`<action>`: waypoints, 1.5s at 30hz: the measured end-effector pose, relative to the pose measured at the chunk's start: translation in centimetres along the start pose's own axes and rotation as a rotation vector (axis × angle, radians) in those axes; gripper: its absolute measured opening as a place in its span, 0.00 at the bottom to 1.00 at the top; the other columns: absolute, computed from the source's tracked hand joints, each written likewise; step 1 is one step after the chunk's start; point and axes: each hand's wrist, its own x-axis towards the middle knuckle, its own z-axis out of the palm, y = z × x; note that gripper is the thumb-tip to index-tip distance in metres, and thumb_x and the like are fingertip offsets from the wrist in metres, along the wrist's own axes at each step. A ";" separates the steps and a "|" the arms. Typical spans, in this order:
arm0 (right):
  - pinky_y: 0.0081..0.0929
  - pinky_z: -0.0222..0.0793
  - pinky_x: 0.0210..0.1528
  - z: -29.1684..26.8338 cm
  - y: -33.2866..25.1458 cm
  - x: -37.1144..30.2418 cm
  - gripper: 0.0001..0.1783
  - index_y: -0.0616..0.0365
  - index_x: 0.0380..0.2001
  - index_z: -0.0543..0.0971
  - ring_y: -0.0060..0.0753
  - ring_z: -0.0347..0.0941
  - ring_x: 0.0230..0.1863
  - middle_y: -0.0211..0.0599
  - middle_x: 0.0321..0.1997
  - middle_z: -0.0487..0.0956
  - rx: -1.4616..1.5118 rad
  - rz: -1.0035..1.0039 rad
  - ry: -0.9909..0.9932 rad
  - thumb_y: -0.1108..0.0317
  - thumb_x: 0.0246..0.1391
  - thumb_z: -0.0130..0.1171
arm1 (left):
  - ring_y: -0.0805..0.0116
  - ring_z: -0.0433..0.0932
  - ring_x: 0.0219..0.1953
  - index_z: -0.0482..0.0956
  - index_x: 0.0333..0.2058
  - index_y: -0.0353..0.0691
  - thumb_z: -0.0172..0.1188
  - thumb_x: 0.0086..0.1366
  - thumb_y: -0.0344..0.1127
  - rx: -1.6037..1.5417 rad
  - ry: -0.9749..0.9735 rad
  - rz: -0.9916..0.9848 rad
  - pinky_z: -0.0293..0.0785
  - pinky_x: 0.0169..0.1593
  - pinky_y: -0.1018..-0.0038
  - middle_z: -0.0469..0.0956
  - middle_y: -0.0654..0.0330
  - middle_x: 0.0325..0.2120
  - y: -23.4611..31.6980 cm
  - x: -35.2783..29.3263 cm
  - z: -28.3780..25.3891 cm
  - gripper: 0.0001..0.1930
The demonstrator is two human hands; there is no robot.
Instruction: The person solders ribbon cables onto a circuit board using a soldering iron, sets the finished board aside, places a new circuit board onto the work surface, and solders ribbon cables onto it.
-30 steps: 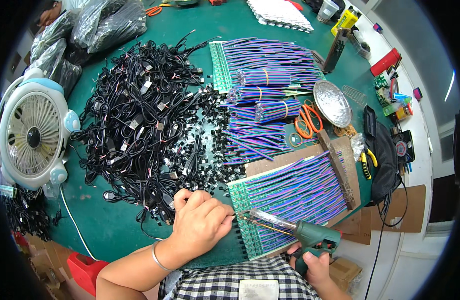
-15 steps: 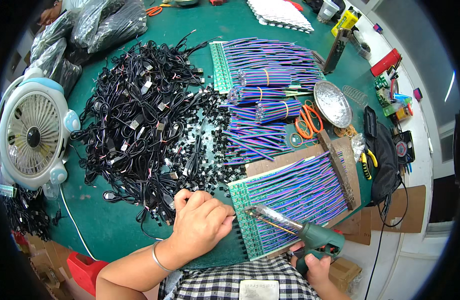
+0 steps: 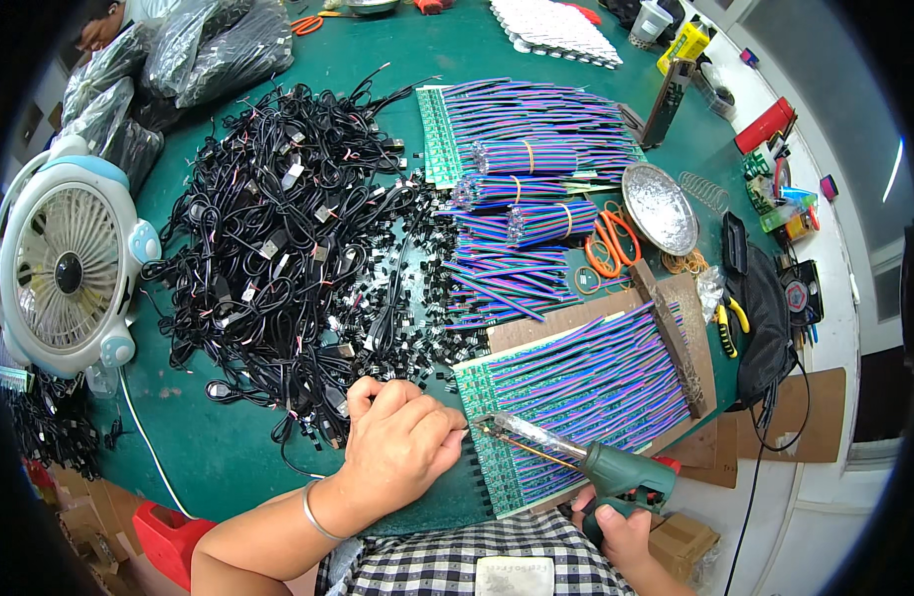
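My right hand [image 3: 621,534] grips a green-handled soldering gun [image 3: 616,473]. Its metal tip reaches over the left edge of a green circuit board panel [image 3: 485,422], close to my left fingertips. My left hand [image 3: 402,437] is closed in a pinch at that edge; whatever it holds is hidden by the fingers. Rows of blue, pink and dark striped wires [image 3: 596,382] run from the panel to the right. A worn bar [image 3: 671,343] lies across their far ends, on a brown board [image 3: 703,343]. Small black connectors line the panel's left edge.
A heap of black USB cables [image 3: 268,248] covers the left middle. Wire bundles [image 3: 527,156] lie beyond the panel, beside orange scissors [image 3: 606,243] and a metal dish [image 3: 661,209]. A fan [image 3: 68,268] stands left. Pliers [image 3: 730,323] lie right. Another person [image 3: 104,25] shows behind plastic bags.
The soldering gun in my right hand has shifted slightly left, bringing its tip nearer the panel's edge and my left fingers. My left hand stays in place.
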 end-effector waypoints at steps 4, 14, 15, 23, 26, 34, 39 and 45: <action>0.27 0.72 0.29 -0.2 0.3 -0.1 0.32 0.67 0.53 0.65 0.31 0.74 0.27 0.47 0.35 0.77 -0.021 -0.037 -0.009 0.57 0.51 0.63 | 0.70 0.71 0.32 0.78 0.24 0.49 0.67 0.42 0.32 -0.004 0.002 0.005 0.55 0.43 0.64 0.75 0.73 0.23 0.1 0.0 -0.1 0.08; 0.27 0.72 0.23 0.1 0.7 0.1 0.37 0.69 0.56 0.62 0.35 0.75 0.22 0.52 0.41 0.76 0.053 -0.171 0.075 0.56 0.51 0.63 | 0.70 0.71 0.33 0.78 0.24 0.50 0.67 0.43 0.33 0.012 -0.010 0.014 0.55 0.43 0.64 0.74 0.73 0.23 0.1 -0.2 0.0 0.08; 0.27 0.72 0.23 -0.1 0.9 0.0 0.37 0.69 0.56 0.62 0.35 0.75 0.22 0.52 0.41 0.76 0.056 -0.174 0.077 0.56 0.51 0.63 | 0.70 0.71 0.33 0.78 0.25 0.50 0.67 0.44 0.33 0.022 -0.016 0.017 0.55 0.44 0.64 0.73 0.73 0.23 0.1 -0.1 0.0 0.08; 0.23 0.72 0.45 -4.2 3.6 -2.0 0.23 0.64 0.52 0.70 0.24 0.74 0.39 0.37 0.44 0.77 -0.264 -0.087 -0.069 0.65 0.55 0.60 | 0.71 0.71 0.33 0.78 0.25 0.50 0.67 0.45 0.34 0.037 -0.018 0.014 0.55 0.45 0.64 0.72 0.72 0.23 0.1 -0.1 0.0 0.08; 0.23 0.72 0.46 -4.2 3.4 -1.9 0.21 0.63 0.51 0.71 0.24 0.74 0.41 0.36 0.44 0.77 -0.284 -0.089 -0.085 0.69 0.55 0.59 | 0.69 0.71 0.33 0.79 0.23 0.50 0.67 0.42 0.33 0.034 -0.008 0.008 0.55 0.43 0.64 0.74 0.73 0.22 0.1 0.0 0.0 0.08; 0.23 0.71 0.47 -3.4 2.5 -2.0 0.20 0.63 0.50 0.72 0.23 0.74 0.41 0.35 0.43 0.77 -0.265 -0.003 -0.064 0.69 0.55 0.61 | 0.71 0.71 0.33 0.78 0.25 0.49 0.67 0.44 0.34 0.023 -0.014 0.020 0.55 0.44 0.64 0.72 0.72 0.23 0.0 -0.1 0.0 0.08; 0.24 0.71 0.44 -4.1 3.4 -1.9 0.21 0.65 0.50 0.71 0.24 0.74 0.39 0.36 0.43 0.77 -0.243 -0.077 -0.077 0.68 0.55 0.60 | 0.70 0.71 0.33 0.78 0.25 0.49 0.67 0.43 0.34 0.022 -0.015 0.019 0.55 0.44 0.64 0.73 0.72 0.23 0.0 -0.1 0.0 0.08; 0.27 0.72 0.38 -3.2 3.2 -1.3 0.26 0.68 0.54 0.67 0.29 0.74 0.34 0.42 0.44 0.76 -0.246 -0.260 -0.055 0.66 0.55 0.56 | 0.70 0.71 0.33 0.78 0.25 0.49 0.67 0.44 0.33 0.027 -0.017 0.019 0.55 0.44 0.64 0.73 0.72 0.23 0.1 -0.1 -0.1 0.08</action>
